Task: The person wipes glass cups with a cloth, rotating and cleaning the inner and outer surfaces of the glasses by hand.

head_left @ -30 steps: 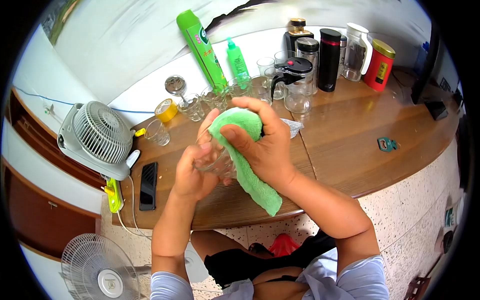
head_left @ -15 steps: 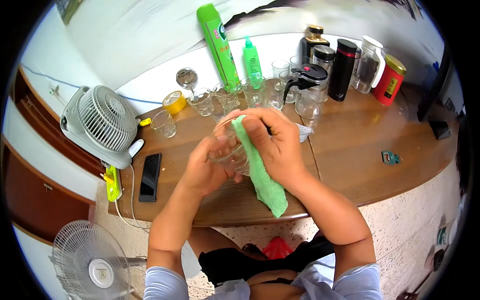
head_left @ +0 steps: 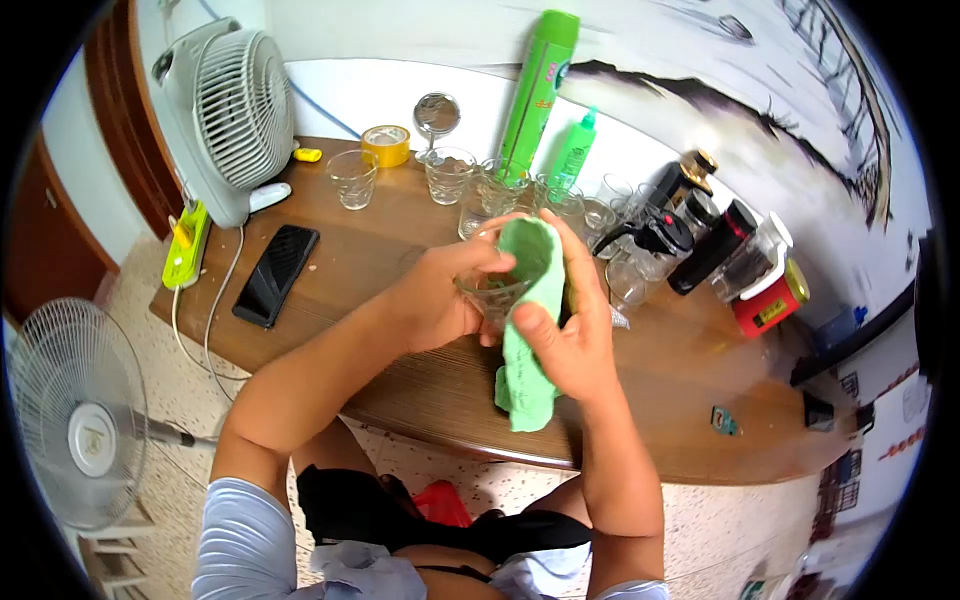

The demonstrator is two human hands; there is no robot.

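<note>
The left hand [head_left: 435, 300] has its fingers curled round one clear glass [head_left: 490, 298], up above the table [head_left: 430, 390]. The right hand [head_left: 580, 355] pinches one green cloth [head_left: 532, 385] against it, thumb in front; most of those fingers are hidden, and I can't tell how far the cloth goes inside.

Out from the held glass, one phone [head_left: 276, 275] lies at nine o'clock. Two more glasses [head_left: 352, 180] stand at ten and just short of twelve; past them a crowd of glasses [head_left: 557, 200] overlaps too much to count. There's one spray can [head_left: 538, 95] at twelve, one green bottle [head_left: 572, 155] at one, one black-lidded pot [head_left: 660, 232] at two, one red tin [head_left: 772, 302] at three. Two fans [head_left: 245, 110] sit at ten and eight.
</note>
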